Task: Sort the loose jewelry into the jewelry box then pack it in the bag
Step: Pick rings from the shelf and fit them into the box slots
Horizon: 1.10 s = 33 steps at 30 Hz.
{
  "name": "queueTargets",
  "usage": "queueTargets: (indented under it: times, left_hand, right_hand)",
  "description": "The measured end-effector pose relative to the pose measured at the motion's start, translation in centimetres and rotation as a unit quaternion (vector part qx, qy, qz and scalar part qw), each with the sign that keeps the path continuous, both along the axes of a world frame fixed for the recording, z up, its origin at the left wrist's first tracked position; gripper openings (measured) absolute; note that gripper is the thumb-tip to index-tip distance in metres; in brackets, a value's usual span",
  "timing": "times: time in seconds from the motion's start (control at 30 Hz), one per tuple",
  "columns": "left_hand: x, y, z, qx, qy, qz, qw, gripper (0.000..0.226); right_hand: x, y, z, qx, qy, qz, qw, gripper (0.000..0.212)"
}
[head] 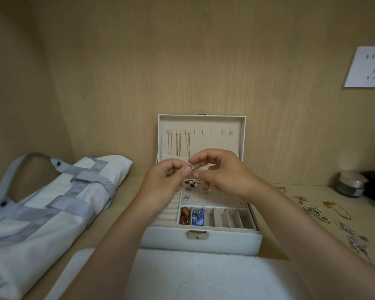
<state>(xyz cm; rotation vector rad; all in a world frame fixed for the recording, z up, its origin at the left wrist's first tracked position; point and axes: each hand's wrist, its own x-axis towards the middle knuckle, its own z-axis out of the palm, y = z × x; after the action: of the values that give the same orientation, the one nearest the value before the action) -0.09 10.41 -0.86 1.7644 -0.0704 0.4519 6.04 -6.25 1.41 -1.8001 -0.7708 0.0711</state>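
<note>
Now the left hand point(165, 180) and right hand point(223, 172) meet above the open jewelry box point(201, 241), both pinching one small silver piece point(191, 167). Loose jewelry point(316, 212) lies right of the box, tote bag point(52, 204) left.

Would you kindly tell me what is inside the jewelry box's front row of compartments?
The leftmost compartment holds reddish-brown pieces; the next holds blue and silver pieces. The others look empty, though the front wall hides part of their floors.

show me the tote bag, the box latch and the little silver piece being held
tote bag point(37, 201), head view, on its white side panel
box latch point(197, 234), head view, on the metal plate's middle
silver piece point(192, 166), head view, on its studded top
</note>
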Motion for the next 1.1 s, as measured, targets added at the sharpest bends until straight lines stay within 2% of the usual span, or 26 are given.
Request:
queueTargets:
  times: [0.1,0.27,0.33,0.37,0.43,0.47,0.6,0.67,0.8,0.9,1.0,1.1]
  left_hand:
    - [-0.2,-0.1,0.3,-0.027,0.033,-0.011,0.999,0.012]
    - [-0.4,-0.5,0.5,-0.015,0.041,0.004,0.999,0.015]
    - [-0.1,-0.4,0.1,0.063,0.014,0.037,0.997,0.014]
    - [0.1,-0.3,-0.2,0.14,-0.004,0.058,0.988,0.013]
    - [0.6,-0.4,-0.9,0.306,-0.031,0.069,0.949,0.014]
    - [0.8,-0.5,-1.2,0.359,-0.039,0.059,0.931,0.018]
    - [1.7,-1.0,-1.9,0.445,-0.032,0.027,0.895,0.027]
    - [1.9,-1.1,-2.0,0.441,-0.034,0.016,0.897,0.023]
    - [1.6,-0.9,-1.7,0.371,-0.019,-0.024,0.928,0.016]
    - [1.4,0.3,-1.2,0.331,-0.027,0.016,0.943,0.019]
    - [1.2,1.7,-1.3,0.348,-0.028,0.067,0.935,0.019]
    - [1.1,1.7,-1.9,0.41,-0.02,0.054,0.91,0.02]
  right_hand:
    - [-0.2,0.2,0.0,0.008,-0.069,0.008,0.998,0.024]
    - [0.4,-0.1,-0.1,0.019,-0.075,0.007,0.997,0.019]
    - [0.9,-0.5,-0.2,0.004,-0.07,-0.021,0.997,0.017]
    - [1.2,-0.7,-0.3,-0.011,-0.068,-0.039,0.997,0.016]
    - [1.9,-1.3,-0.6,-0.043,-0.064,-0.068,0.995,0.015]
    - [2.2,-1.6,-0.8,-0.06,-0.063,-0.082,0.993,0.015]
    - [3.4,-2.4,-1.9,-0.138,-0.095,-0.147,0.975,0.012]
    - [3.5,-2.5,-2.2,-0.172,-0.109,-0.159,0.966,0.008]
    - [3.3,-2.1,-2.5,-0.208,-0.114,-0.141,0.961,0.007]
    - [3.2,-1.4,-2.9,-0.221,-0.112,-0.129,0.96,0.004]
    - [2.8,-0.7,-3.2,-0.235,-0.135,-0.132,0.953,0.002]
    - [2.2,-0.1,-3.0,-0.271,-0.181,-0.138,0.936,0.005]
